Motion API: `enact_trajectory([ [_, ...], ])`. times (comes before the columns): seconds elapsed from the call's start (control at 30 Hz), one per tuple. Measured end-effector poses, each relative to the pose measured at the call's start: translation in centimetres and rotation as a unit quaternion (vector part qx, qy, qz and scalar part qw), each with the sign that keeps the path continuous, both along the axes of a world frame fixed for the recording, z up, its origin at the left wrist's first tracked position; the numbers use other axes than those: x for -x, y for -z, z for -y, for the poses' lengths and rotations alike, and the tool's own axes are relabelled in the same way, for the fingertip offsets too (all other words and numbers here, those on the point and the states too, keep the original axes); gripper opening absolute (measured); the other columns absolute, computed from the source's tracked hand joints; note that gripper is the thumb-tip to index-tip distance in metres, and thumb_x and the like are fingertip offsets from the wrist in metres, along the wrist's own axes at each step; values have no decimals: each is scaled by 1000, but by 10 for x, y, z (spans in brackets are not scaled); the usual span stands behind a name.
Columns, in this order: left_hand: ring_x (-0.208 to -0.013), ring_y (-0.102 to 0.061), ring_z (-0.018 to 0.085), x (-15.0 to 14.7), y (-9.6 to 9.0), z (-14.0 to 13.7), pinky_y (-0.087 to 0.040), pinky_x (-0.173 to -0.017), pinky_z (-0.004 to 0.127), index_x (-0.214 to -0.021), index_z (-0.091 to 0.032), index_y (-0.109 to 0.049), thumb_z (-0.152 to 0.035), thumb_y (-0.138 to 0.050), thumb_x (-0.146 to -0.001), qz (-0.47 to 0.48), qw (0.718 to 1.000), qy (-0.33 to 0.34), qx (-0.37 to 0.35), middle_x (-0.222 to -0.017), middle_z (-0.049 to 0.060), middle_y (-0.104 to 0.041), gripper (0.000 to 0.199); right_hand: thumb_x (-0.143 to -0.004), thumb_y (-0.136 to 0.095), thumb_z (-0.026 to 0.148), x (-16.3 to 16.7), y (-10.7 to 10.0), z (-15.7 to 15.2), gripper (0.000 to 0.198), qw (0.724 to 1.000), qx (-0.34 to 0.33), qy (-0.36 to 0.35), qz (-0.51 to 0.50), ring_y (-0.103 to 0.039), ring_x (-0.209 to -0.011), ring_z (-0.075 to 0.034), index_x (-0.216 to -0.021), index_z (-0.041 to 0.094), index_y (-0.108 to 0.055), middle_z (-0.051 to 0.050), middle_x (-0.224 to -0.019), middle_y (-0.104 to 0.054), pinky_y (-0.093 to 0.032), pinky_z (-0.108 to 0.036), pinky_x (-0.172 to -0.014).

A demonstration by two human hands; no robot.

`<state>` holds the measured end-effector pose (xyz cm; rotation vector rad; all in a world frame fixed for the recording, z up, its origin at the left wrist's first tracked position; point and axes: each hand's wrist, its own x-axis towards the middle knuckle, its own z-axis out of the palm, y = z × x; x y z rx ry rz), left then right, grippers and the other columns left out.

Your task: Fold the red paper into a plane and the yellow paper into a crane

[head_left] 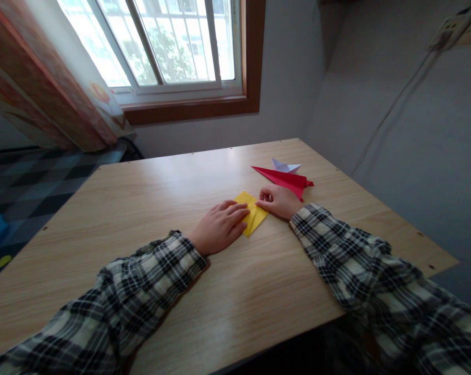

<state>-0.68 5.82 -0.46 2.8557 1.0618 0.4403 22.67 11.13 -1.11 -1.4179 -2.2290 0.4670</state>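
A folded yellow sheet of paper (252, 223) lies on the wooden table, turned so a corner points toward me. My left hand (222, 225) rests flat over its left side, fingers stretched out and pressing on it. At the right corner, my right hand (279, 201) pinches the paper's edge between thumb and curled fingers. Just behind my right hand is a red paper plane (284, 178), partly covered by that hand. A white paper boat (286, 166) sits beyond the plane.
The light wooden table (161, 192) has its far edge near a window (173, 47). A patterned curtain (56, 78) hangs at left, by a checkered surface (32, 177). On the right wall, a cable (392, 112) runs down from a socket (448, 34).
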Motion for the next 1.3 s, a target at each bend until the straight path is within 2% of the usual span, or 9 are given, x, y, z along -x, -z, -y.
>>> enact_trajectory([
  [0.2,-126,-53,26,0,-1,-1,-44,-110,49,-124,-21,-64,-37,-44,-102,11,1000,0,5,-134,8,-65,34,-85,-70,35,4,-2,4,22,1000,-7,11,23,-53,-68,-14,-74,19,-61,-1,-78,-64,-32,-26,-56],
  [0.43,-128,-52,28,1,1,-3,-43,-109,51,-128,-21,-61,-47,-51,-98,11,1000,2,3,-134,9,-64,41,-87,-69,36,7,-2,6,23,998,-9,-16,54,-53,-73,-15,-74,19,-60,-2,-83,-65,-30,-27,-57],
  [0.8,-128,-52,29,2,3,-3,-43,-109,48,-127,-21,-61,-49,-57,-95,-1,1000,-2,-4,-133,9,-64,43,-86,-68,46,10,-9,16,33,994,0,-53,94,-48,-64,-14,-67,20,-61,-2,-71,-63,-25,-29,-56],
  [1.3,-128,-52,29,2,3,-3,-42,-109,49,-128,-21,-60,-48,-62,-92,-1,1000,-2,1,-134,8,-64,45,-82,-71,49,18,-14,33,35,988,12,-80,135,-47,-64,-14,-64,21,-61,0,-70,-64,-23,-30,-56],
])
